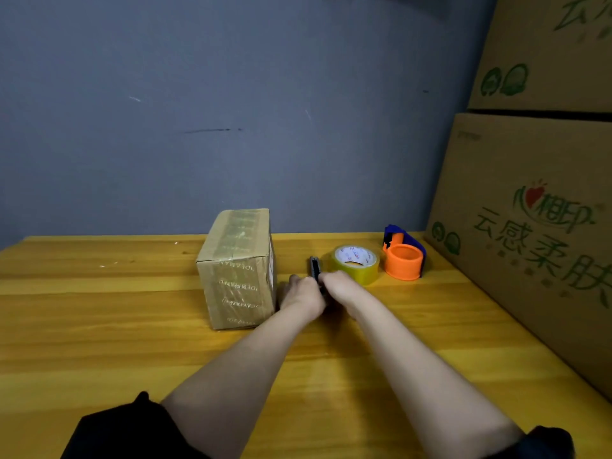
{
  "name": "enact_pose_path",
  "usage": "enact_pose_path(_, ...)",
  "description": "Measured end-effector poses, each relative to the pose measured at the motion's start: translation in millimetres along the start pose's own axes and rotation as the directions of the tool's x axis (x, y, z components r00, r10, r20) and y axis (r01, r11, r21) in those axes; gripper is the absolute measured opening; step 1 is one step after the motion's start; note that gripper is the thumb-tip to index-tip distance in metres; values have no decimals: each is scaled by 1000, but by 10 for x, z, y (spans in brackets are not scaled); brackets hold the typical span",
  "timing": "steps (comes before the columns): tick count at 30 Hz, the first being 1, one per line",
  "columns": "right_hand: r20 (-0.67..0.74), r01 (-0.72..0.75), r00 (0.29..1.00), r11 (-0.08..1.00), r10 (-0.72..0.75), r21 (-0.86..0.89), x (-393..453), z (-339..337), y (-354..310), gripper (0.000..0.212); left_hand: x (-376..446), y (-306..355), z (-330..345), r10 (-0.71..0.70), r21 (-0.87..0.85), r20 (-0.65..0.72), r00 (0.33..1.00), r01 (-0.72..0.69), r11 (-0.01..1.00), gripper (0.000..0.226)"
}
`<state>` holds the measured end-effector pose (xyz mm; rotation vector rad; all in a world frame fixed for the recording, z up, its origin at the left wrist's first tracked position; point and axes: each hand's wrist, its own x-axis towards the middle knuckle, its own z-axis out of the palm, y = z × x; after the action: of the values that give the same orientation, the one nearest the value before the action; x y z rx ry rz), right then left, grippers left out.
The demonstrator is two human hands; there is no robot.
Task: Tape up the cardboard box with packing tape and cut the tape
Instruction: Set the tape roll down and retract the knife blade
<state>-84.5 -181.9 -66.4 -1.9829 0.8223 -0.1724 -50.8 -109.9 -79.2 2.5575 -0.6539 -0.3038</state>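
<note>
A small cardboard box (pixel 238 270) stands on the wooden table (pixel 116 309), with clear tape over its top and front. Right of it lies a dark utility knife (pixel 314 266), its far end sticking out between my hands. My left hand (pixel 303 294) and my right hand (pixel 337 286) meet over the knife's near end, fingers curled round it. A roll of clear yellowish packing tape (pixel 356 265) lies flat just beyond my right hand. The knife's blade is hidden.
An orange and blue tape dispenser (pixel 404 260) stands right of the roll. Large printed cardboard cartons (pixel 530 226) are stacked along the right edge of the table. A grey-blue wall (pixel 231 111) closes off the back.
</note>
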Motion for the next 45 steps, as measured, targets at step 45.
enact_pose_path(45, 122, 162, 975, 967, -188, 198, -899, 273, -761, 53, -600, -624, -1254, -119, -342, -271, 955, 20, 940, 57)
